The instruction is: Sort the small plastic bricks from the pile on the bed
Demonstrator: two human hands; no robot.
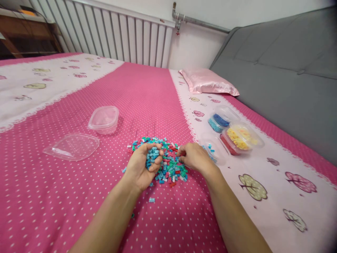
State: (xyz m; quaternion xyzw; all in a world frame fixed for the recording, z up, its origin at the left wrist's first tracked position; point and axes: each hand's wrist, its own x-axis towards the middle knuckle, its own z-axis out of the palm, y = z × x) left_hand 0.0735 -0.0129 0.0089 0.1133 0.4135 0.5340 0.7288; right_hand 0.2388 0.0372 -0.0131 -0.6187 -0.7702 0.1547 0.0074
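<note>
A loose pile of small plastic building bricks [172, 167] in blue, green, red and white lies on the pink dotted bedsheet. My left hand [142, 168] is cupped, palm up, at the pile's left side, its curled fingers around several light blue bricks [152, 157]. At the right edge of the pile, my right hand [195, 154] reaches in with fingertips pinched together among the bricks; whatever they grip is hidden. Just beyond that hand sits a clear container [213, 149] with a few blue bricks in it. One pale blue brick [152, 200] lies apart, nearer to me.
Farther right, clear containers hold yellow bricks [237, 138], red bricks [230, 146], dark blue bricks [221, 120] and light blue bricks [215, 125]. On the left are a clear tub [104, 120] and a flat clear lid [75, 146]. A pink pillow [209, 81] lies by the grey headboard [279, 63].
</note>
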